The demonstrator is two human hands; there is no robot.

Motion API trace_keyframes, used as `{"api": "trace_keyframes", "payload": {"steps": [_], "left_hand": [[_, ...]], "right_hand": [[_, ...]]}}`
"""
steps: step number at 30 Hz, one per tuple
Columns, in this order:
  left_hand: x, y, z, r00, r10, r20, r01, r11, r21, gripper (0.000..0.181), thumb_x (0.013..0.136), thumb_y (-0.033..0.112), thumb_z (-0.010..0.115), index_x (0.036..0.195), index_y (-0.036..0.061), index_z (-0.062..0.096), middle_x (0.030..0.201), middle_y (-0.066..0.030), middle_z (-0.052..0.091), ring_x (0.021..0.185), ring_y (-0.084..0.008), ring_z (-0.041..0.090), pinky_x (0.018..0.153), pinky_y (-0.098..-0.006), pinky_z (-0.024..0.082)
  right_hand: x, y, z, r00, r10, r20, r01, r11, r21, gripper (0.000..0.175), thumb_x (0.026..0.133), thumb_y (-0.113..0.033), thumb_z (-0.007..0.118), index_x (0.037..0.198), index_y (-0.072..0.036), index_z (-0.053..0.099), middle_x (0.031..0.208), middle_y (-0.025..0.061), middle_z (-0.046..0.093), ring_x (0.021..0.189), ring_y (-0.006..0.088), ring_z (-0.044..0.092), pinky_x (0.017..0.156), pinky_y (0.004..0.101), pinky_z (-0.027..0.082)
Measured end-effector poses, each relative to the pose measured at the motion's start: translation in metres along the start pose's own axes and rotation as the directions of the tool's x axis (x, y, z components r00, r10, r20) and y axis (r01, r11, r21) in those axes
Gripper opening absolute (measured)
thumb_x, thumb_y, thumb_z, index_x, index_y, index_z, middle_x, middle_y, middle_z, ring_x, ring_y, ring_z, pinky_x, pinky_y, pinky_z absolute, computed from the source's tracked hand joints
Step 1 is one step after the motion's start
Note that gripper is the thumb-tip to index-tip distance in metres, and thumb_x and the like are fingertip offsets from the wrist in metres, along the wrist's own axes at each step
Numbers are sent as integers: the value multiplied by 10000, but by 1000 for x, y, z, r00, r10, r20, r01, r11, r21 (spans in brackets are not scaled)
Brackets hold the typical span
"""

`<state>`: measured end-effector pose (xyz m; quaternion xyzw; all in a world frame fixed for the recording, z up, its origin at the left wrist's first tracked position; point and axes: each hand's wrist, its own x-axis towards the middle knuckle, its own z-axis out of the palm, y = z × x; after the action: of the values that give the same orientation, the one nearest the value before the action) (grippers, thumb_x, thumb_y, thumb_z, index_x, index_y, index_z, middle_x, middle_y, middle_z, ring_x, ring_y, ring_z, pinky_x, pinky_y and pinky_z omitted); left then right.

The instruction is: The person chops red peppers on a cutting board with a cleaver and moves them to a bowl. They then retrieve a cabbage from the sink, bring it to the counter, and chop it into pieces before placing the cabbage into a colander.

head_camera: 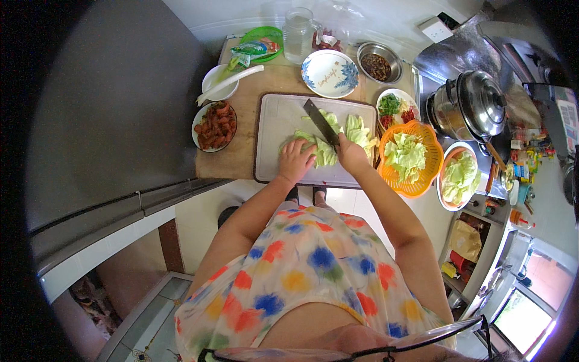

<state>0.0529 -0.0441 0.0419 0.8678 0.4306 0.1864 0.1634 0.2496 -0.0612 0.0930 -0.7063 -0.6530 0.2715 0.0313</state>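
My right hand (pixel 352 154) grips a kitchen knife (pixel 320 121), its dark blade slanting up and to the left over the leaves. Pale green leaves, lettuce or cabbage (pixel 325 153), lie in pieces on a rectangular cutting board (pixel 277 118). My left hand (pixel 296 159) rests on the leaves at the left, fingers spread and bent, pressing them to the board. More leaves (pixel 358 132) lie beyond the blade at the board's right side. The knife's handle is mostly hidden in my fist.
Right of the board stand an orange colander (pixel 435 156) with leaves, a bowl of leaves (pixel 460 176) and a plate of chopped seasonings (pixel 398 107). A lidded steel pot (pixel 480 106) sits farther right. Behind are a patterned plate (pixel 329 74), steel bowl (pixel 394 50) and glass jug (pixel 297 38); left, a meat bowl (pixel 214 126).
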Motion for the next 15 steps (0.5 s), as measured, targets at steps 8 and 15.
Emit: {"api": "trace_keyframes", "payload": {"steps": [8,15], "left_hand": [[-7,6,-15,965,-237,-113,239,971,5,358,761,254,624,1090,128,565,1095,-73,498,1029,-272,460,866,-425,374],[-15,-25,-30,1000,-3,-28,-1,990,-143,433,702,265,692,1071,88,551,1190,-89,457,1117,-291,424,949,-422,345]], "right_hand": [[-46,-18,-11,974,9,-225,24,989,144,276,846,-157,517,1067,-37,404,739,234,597,691,417,583,606,497,455],[-61,-49,10,997,74,-37,-66,980,187,334,835,-168,539,1099,-22,393,764,265,588,714,438,576,631,510,448]]}}
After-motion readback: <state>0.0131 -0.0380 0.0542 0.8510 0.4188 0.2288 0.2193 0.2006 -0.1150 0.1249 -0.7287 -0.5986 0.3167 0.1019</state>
